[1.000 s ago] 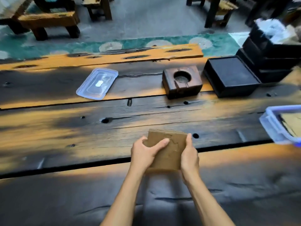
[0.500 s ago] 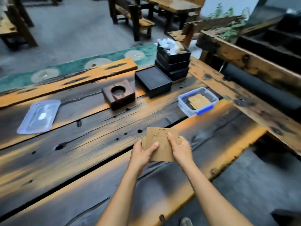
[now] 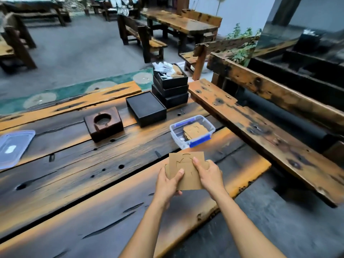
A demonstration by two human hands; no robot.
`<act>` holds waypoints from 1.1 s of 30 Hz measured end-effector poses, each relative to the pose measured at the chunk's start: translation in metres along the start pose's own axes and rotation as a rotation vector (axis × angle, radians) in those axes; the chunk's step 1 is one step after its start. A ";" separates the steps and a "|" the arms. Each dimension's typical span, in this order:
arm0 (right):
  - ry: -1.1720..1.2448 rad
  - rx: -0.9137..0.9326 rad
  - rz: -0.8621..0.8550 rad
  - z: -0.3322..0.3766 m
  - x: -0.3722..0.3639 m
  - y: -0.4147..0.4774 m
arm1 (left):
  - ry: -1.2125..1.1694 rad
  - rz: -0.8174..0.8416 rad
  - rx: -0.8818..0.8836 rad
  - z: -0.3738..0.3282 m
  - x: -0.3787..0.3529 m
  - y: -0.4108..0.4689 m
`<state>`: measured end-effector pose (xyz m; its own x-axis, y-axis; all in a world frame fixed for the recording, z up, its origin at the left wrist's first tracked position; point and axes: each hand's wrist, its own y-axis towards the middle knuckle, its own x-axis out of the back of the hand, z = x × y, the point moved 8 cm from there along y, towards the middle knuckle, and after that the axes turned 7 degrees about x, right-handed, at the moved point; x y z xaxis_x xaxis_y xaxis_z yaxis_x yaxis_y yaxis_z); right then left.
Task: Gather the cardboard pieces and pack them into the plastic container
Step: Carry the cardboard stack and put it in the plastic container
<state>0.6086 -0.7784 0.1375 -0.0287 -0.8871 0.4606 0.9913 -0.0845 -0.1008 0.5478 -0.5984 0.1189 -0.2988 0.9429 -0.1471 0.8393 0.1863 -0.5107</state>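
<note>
We judge the cardboard pieces [image 3: 186,170] light, stiff, thin; left hand [image 3: 167,183] and right hand [image 3: 209,174] fingers pinch their side edges above the bench's [image 3: 93,192] right end.

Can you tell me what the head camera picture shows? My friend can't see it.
Two hands, left hand and right hand, hold a cardboard stack above a wooden table. Beyond sits an open plastic container with cardboard inside.
</note>
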 end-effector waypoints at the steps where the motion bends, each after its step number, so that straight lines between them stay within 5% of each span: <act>1: 0.006 0.004 0.023 -0.006 0.010 0.009 | -0.009 -0.011 0.004 0.001 -0.013 0.001; 12: 0.096 -0.017 0.335 -0.036 0.036 0.106 | -0.107 -0.136 0.020 -0.007 -0.086 0.060; 20: 0.041 0.045 0.371 -0.028 0.025 0.214 | -0.164 -0.111 0.108 -0.032 -0.114 0.152; 33: -0.374 0.110 0.393 -0.043 -0.017 0.365 | -0.131 -0.353 0.186 -0.041 -0.130 0.309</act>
<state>0.9657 -0.8132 0.0549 0.3735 -0.6187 0.6911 0.9265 0.2857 -0.2449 0.8646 -0.6517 0.0147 -0.6184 0.7851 -0.0362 0.5824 0.4269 -0.6918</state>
